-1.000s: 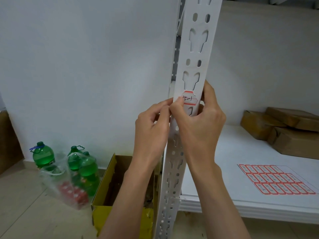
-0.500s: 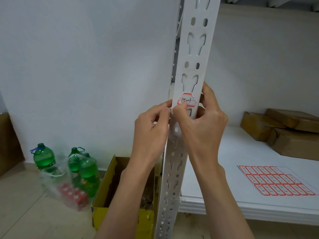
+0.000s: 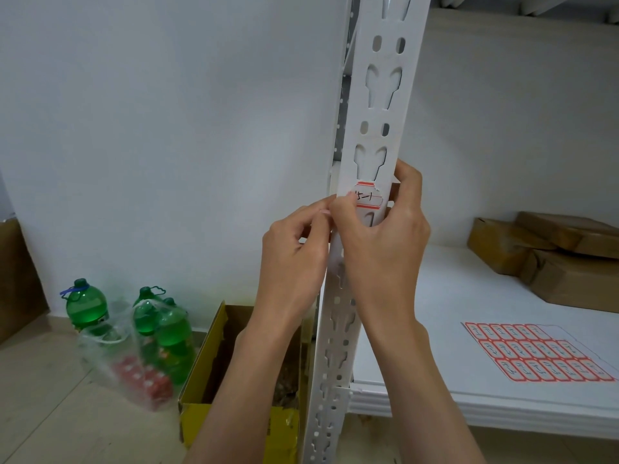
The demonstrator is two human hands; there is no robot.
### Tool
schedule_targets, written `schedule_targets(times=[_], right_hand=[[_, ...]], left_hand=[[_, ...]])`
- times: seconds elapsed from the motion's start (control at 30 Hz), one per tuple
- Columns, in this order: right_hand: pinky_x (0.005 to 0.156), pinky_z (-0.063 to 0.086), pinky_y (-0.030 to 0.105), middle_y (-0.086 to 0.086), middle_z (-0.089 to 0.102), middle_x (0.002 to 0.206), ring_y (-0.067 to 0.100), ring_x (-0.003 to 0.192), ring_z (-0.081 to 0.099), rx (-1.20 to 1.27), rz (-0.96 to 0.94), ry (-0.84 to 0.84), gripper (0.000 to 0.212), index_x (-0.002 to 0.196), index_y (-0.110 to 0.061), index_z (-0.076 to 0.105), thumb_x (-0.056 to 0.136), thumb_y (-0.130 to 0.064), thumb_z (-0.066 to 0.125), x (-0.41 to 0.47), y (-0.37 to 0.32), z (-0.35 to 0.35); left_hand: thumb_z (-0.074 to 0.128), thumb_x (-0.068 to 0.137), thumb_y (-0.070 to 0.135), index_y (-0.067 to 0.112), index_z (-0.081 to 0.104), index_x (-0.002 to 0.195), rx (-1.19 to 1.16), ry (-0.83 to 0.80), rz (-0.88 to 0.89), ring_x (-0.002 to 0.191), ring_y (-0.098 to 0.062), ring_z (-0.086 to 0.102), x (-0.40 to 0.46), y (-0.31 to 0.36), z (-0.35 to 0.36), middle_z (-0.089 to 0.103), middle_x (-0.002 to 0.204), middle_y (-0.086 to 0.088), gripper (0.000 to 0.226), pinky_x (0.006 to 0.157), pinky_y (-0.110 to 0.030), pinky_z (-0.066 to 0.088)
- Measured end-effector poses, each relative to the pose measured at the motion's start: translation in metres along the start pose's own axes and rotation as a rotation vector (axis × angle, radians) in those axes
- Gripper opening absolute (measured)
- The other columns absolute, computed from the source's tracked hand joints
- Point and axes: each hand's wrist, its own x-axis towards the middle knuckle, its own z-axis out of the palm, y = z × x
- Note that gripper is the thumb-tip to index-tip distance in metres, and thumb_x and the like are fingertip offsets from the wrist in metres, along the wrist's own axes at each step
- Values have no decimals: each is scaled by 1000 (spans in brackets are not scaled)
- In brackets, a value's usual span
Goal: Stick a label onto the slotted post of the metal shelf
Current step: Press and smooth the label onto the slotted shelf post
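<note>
**Label seated on the post, thumb pressing its left end**

Compared with 1 s earlier, the label (image 3: 368,199) lies flatter against the front face of the slotted post (image 3: 375,135), with more of its red border and handwriting exposed; its upper right corner is torn or lifted. This suggests placement is done and smoothing remains. The right hand (image 3: 380,242) wraps the post, thumb on the label's left end and fingers (image 3: 407,182) curled behind the far edge, so the grip pinches post and label together. The left hand (image 3: 294,259) sits just left of that grip, fingertips closed at the post's near edge; what they hold cannot be told. Right of and below the grip, a sheet of labels (image 3: 539,354) lies on the shelf board (image 3: 435,296), with brown parcels (image 3: 549,252) beyond. Left and below stand green bottles (image 3: 87,306) and a yellow carton (image 3: 234,390). Nothing obstructs the post.
</note>
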Motion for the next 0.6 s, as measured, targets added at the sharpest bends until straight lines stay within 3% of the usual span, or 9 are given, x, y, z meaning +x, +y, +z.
schedule_targets(times=[0.1,0.2,0.27,0.43,0.6], right_hand=[[60,48,7,-14,59,98,11,86,64,27,41,-25,47,123,-25,44,87,-14,72,2,-4,-2],[56,46,4,1,60,106,12,87,63,61,64,-61,49,129,-14,44,87,-7,69,2,-8,-1],[57,46,5,2,59,110,11,88,62,56,61,-73,49,130,-13,43,88,-6,67,3,-10,0],[56,46,5,0,58,111,2,86,61,75,87,-83,51,135,-12,41,91,-7,66,1,-12,-1],[57,45,5,-1,60,107,10,88,62,44,96,-82,48,129,-16,43,88,-9,67,1,-14,-3]], left_hand=[[42,106,21,19,73,120,3,-6,17,102,-8,69,-1,1,-1,75,112,6,34,76,-13,53],[44,105,25,20,71,123,10,-2,12,106,-13,68,-1,0,0,74,115,5,33,85,-24,58],[44,105,24,20,71,123,4,2,18,107,-12,68,-1,0,0,74,114,6,33,86,-25,58],[43,106,17,21,74,118,-30,-9,24,100,-5,69,-2,2,0,76,108,9,33,74,-15,54],[43,106,18,22,73,118,-31,-4,19,102,-6,69,-3,2,1,76,108,9,33,75,-17,54]])
